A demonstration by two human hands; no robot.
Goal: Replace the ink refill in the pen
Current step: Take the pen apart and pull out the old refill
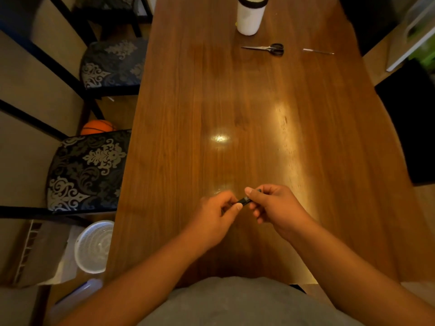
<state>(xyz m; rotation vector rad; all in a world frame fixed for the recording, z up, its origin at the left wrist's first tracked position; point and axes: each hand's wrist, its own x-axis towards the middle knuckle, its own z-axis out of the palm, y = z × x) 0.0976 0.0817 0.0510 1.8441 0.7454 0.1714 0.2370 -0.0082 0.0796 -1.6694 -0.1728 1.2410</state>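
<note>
A dark pen (244, 200) is held between both hands above the near part of the wooden table (235, 102). My left hand (215, 216) pinches its left end, and my right hand (273, 207) grips the right part, thumb on top. Most of the pen is hidden by my fingers; only a short dark section shows between them. A thin ink refill (318, 51) lies alone on the far right of the table, well away from both hands.
Black-handled scissors (268, 48) lie far out, left of the refill. A white cylinder with a black band (250, 14) stands at the far end. Patterned chairs (87, 168) line the left side, with a white basket (94, 245) and an orange ball (96, 127) on the floor.
</note>
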